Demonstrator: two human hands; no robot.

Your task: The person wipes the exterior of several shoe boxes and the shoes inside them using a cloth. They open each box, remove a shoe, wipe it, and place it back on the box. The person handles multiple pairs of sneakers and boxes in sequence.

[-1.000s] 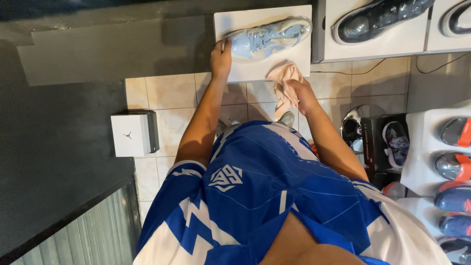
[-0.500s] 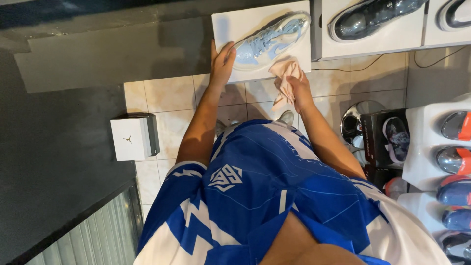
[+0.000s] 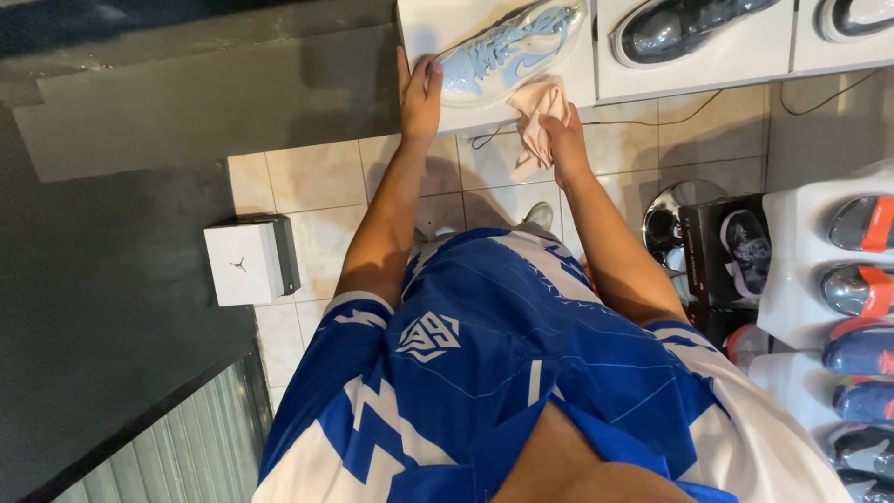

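A light blue and white sneaker (image 3: 510,47), wrapped in clear film, lies on a white display block (image 3: 417,28) at the top of the view. My left hand (image 3: 420,93) rests on the block's front edge with its fingertips against the sneaker's heel end. My right hand (image 3: 562,142) grips a pale pink cloth (image 3: 538,114), which is bunched against the block's front edge just below the sneaker.
A white shoe box (image 3: 244,262) sits on the tiled floor at left. More white blocks hold a black sneaker (image 3: 684,26) and other wrapped shoes (image 3: 861,289) at right. An open black box with a shoe (image 3: 736,250) stands near my right arm. A metal shutter (image 3: 182,447) is at lower left.
The view has shifted so the block and sneaker sit higher in frame. My left hand slid from the sneaker's heel down to the block's edge. The cloth stays bunched below the shoe.
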